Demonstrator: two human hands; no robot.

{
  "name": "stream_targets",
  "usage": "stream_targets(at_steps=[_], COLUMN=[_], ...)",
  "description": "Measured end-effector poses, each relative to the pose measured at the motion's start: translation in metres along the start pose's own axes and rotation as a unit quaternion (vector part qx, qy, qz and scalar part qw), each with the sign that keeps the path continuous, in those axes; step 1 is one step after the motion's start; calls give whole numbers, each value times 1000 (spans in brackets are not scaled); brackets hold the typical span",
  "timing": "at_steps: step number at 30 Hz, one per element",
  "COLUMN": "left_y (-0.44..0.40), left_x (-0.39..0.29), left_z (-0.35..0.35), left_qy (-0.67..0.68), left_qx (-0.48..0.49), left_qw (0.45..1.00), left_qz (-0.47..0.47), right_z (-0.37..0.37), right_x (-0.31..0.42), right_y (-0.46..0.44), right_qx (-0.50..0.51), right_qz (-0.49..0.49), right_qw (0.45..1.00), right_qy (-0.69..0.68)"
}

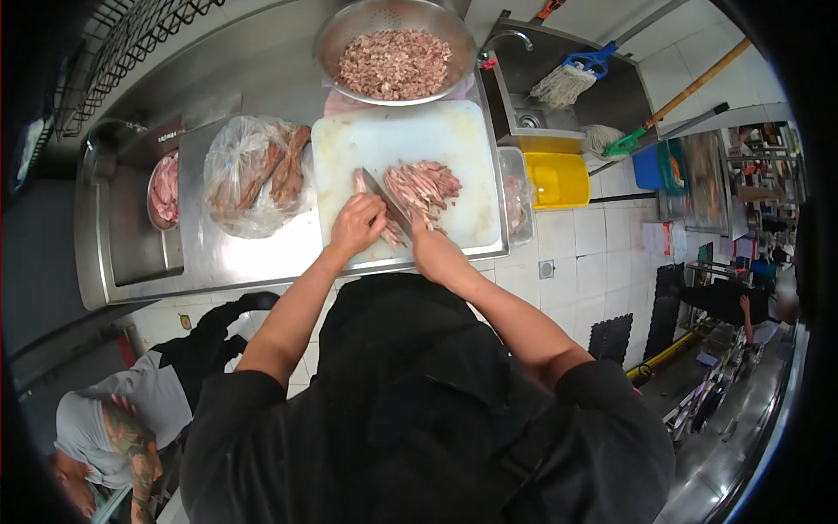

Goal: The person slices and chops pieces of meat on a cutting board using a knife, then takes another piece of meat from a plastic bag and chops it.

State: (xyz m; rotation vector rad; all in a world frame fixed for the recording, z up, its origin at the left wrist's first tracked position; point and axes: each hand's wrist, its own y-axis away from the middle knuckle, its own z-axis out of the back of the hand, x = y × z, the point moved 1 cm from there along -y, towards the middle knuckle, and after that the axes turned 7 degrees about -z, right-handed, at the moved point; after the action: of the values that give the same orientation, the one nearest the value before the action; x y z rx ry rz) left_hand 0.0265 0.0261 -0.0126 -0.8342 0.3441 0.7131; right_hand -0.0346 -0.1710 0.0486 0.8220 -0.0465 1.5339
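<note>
My right hand [439,255] is wrapped round the handle of a kitchen knife [385,199], whose blade points up and to the left over the white cutting board [349,140]. Curled fingers of my left hand [358,223] press down on strips of meat [390,232] left of the blade. To the right of the knife lies a pile of sliced meat [423,185] on the board. Beyond the board's far edge, a metal colander [327,63] holds finely chopped meat [394,65].
A clear plastic bag [249,205] of meat pieces sits on the steel counter at left. Farther left, a bowl of meat [164,194] stands in a sink. A yellow bucket [572,181] and mops [567,86] are at right. Other people [131,410] are nearby.
</note>
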Motion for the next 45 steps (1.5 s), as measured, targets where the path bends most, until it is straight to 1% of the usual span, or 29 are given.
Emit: stream_targets(at_steps=[1,2,4,5,6,8,10,12,15,17,18,21,23,25,26,28,30,31,33,34,36,37,38,39,40,41,45], left_y=[2,1,1,1,-2,-5,-5,-4,-1,-2,-2,-2,-3,0,0,-2,-4,-4,-3,-7,-18,-24,-25,-27,-28,-28,-36], left_x=[-1,-1,-3,-4,-3,-2,-2,-3,-7,-5,-4,-3,-2,-4,-5,-5,-6,-3,-2,1,11,14,22,31,39,44,40], left_z=[0,0,0,0,1,2,2,3,6,7,6,3,3,6,6,5,5,6,8,10,22,30,36,40,42,42,32], left_qy=[1,-1,-4,-1,1,0,0,33,6,-2,-9,-22,-15,-6,-9,-15,24,20,21,21,-103,-97,-99,-89,-78,-80,-46], left_qx=[1,0,0,7,10,14,17,-23,-28,-9,9,-2,11,28,36,41,27,26,-32,-32,-72,-28,-29,36,100,115,137], left_qw=[1000,1000,1000,1000,1000,1000,1000,999,999,1000,1000,1000,1000,1000,999,999,999,999,998,998,986,980,980,982,979,981,984], left_qz=[4,8,7,17,27,17,10,36,38,21,5,-13,-7,-2,-1,-7,28,26,55,54,108,169,168,164,159,133,103], right_z=[-9,-12,-9,-8,-1,12,28,28,19,19,22,24,16,-8,-14,-8,7,13,18,22,19,11,6,8,10,13,31], right_x=[-2,-8,-10,-14,-21,-24,-16,-10,-5,-3,1,10,11,6,-2,-10,-19,-20,-17,-15,-18,-23,-29,-30,-32,-34,-29], right_y=[-8,-16,-27,-25,-23,-15,0,5,13,18,22,31,25,14,11,-2,-2,2,14,16,19,20,20,21,21,21,18], right_qx=[-21,-20,-53,-58,-47,-32,6,11,6,-3,15,49,65,24,26,1,4,7,13,13,13,-16,-45,-46,-19,8,18], right_qz=[2,1,45,43,42,42,-30,-30,-23,-15,-26,-49,-60,-38,-40,-26,-14,-19,-28,-23,-18,19,57,59,31,3,-21], right_qw=[1000,1000,995,995,996,998,1000,999,1000,1000,999,997,996,999,999,1000,1000,999,999,999,999,998,995,995,998,999,1000], right_qy=[-11,-11,-65,-68,-56,-42,5,10,11,11,18,28,34,24,24,2,-22,-30,-41,-43,-45,-53,-62,-62,-56,-49,-1])
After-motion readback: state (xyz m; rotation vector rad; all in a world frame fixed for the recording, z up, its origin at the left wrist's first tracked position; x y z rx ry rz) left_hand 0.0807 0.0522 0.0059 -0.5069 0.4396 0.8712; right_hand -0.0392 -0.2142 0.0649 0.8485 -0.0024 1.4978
